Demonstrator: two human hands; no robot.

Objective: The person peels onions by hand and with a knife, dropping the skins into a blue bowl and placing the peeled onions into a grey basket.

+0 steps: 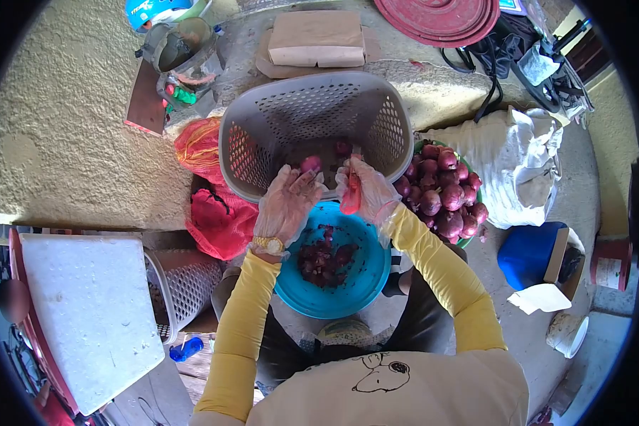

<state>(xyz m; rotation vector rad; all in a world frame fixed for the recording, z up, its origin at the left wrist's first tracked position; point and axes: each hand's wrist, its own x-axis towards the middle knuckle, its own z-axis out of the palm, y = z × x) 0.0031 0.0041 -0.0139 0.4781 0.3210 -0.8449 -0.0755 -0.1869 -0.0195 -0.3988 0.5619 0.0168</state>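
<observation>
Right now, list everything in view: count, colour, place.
Large basket: one, grey, centre
Basin: one, turquoise, centre foreground
Onion scraps: uncountable, purple, basin
Heaped onions: many, purple, right
Loose onions: two, purple, centre
Sack: one, white, right
Mesh bags: unclear, red, left
Board: one, white, left
Smaller basket: one, pale, left
Package: one, brown, top
Lid: one, red, top
Container: one, blue, right
Tub: one, white, lower right
Straps: unclear, black, top right
Tool: one, red, centre
Sleeves: two, yellow, arms
Left hand: one, clear glove, centre
Right hand: one, clear glove, holding tool

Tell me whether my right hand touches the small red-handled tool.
Touching: the head view shows the clear-gloved right hand with fingers against the small red-handled tool.
</observation>
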